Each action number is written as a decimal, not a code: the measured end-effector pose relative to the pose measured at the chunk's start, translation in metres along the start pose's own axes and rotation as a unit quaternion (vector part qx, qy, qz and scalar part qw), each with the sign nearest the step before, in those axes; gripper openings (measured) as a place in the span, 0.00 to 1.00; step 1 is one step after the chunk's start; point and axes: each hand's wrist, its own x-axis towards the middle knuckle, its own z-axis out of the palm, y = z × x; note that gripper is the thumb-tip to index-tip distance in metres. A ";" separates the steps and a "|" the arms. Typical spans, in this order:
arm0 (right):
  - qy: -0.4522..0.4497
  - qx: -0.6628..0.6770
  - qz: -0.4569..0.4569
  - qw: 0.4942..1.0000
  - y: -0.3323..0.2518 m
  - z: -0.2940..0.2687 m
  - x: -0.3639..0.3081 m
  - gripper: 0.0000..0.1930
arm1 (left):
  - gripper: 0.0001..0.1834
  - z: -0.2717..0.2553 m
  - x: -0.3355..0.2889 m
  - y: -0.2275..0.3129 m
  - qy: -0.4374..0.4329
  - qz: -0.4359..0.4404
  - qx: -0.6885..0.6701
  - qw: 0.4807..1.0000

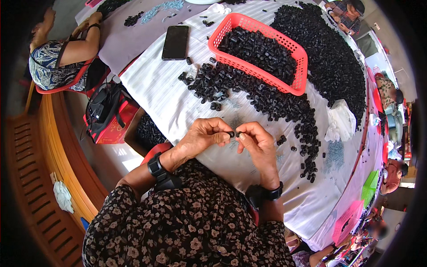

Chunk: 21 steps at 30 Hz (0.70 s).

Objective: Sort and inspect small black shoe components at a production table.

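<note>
Both my hands meet over the near part of the white tablecloth. My left hand (205, 135) pinches a small black plastic piece (231, 134) between thumb and fingertips. Close beside it, my right hand (258, 144) pinches another small black piece (238, 134); a narrow gap seems to part the two. Just beyond my fingers lies a scatter of tiny grey bits (235, 119). A spread of loose black pieces (262, 99) curves round from the far left to the right of my hands. Beyond it stands a red perforated basket (249, 67) filled with like pieces.
A black phone (175, 42) lies at the far left of the cloth. A large heap of black pieces (327, 58) covers the right side, near a crumpled white plastic bag (341, 120) and small bluish bits (333, 156). Other people sit around, one (62, 60) at the left.
</note>
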 end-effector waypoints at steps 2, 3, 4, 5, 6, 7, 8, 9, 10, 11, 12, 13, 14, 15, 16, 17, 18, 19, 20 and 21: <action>-0.010 -0.005 -0.009 1.000 0.002 0.001 -0.001 0.05 | 0.08 0.000 0.000 -0.002 -0.002 0.001 0.000 1.000; -0.010 -0.005 -0.009 1.000 0.001 0.002 -0.001 0.05 | 0.08 0.000 -0.001 -0.002 -0.003 -0.001 -0.006 1.000; -0.011 -0.014 -0.015 1.000 0.000 0.004 -0.001 0.05 | 0.08 0.000 -0.001 -0.002 -0.004 -0.002 -0.012 1.000; -0.013 -0.022 -0.021 0.999 0.000 0.004 -0.002 0.05 | 0.08 0.000 -0.001 -0.003 -0.004 -0.002 -0.012 1.000; -0.013 -0.021 -0.021 0.999 0.000 0.004 -0.002 0.05 | 0.08 0.000 -0.001 -0.003 -0.007 0.002 -0.011 1.000; -0.014 -0.044 -0.021 0.999 0.000 0.004 -0.002 0.05 | 0.08 0.000 -0.002 -0.003 -0.010 0.006 -0.011 1.000; -0.016 -0.066 -0.021 0.998 0.001 0.004 -0.002 0.04 | 0.08 0.001 -0.002 -0.003 -0.010 0.005 -0.011 1.000; -0.016 -0.065 -0.021 0.998 0.000 0.005 -0.003 0.04 | 0.08 0.001 -0.002 -0.003 -0.003 0.000 0.003 1.000; -0.011 -0.092 -0.012 0.996 -0.001 0.007 -0.004 0.04 | 0.07 0.002 -0.002 -0.003 0.003 -0.005 0.017 1.000; -0.006 -0.119 -0.004 0.993 -0.003 0.009 -0.004 0.04 | 0.07 0.002 -0.002 -0.004 0.003 -0.005 0.017 1.000; -0.006 -0.119 -0.004 0.993 -0.005 0.010 -0.005 0.04 | 0.06 0.003 -0.002 -0.004 0.011 -0.007 0.026 1.000; -0.006 -0.173 -0.012 0.985 -0.007 0.011 -0.005 0.06 | 0.05 0.004 -0.002 -0.005 0.017 -0.008 0.034 0.999; -0.006 -0.227 -0.019 0.974 -0.007 0.013 -0.006 0.08 | 0.05 0.005 -0.002 -0.006 0.017 -0.009 0.034 0.999; -0.006 -0.226 -0.019 0.974 -0.001 0.015 -0.006 0.08 | 0.04 0.005 -0.002 -0.009 0.028 -0.002 0.046 0.999; 0.024 -0.314 -0.118 0.942 0.005 0.019 -0.005 0.11 | 0.03 0.007 -0.001 -0.010 0.038 0.005 0.059 0.998; 0.054 -0.396 -0.214 0.892 0.008 0.022 -0.005 0.14 | 0.03 0.009 -0.001 -0.012 0.037 0.005 0.059 0.998; 0.055 -0.396 -0.214 0.891 0.010 0.024 -0.006 0.14 | 0.02 0.011 0.000 -0.015 0.060 0.010 0.069 0.996; 0.057 -0.432 -0.211 0.875 0.008 0.027 -0.007 0.17 | 0.02 0.012 0.000 -0.017 0.084 0.014 0.080 0.993; 0.058 -0.467 -0.208 0.858 0.006 0.031 -0.007 0.20 | 0.02 0.013 0.000 -0.017 0.084 0.013 0.080 0.993; 0.059 -0.466 -0.207 0.858 0.002 0.033 -0.008 0.20 | 0.02 0.014 0.000 -0.016 0.100 0.010 0.083 0.991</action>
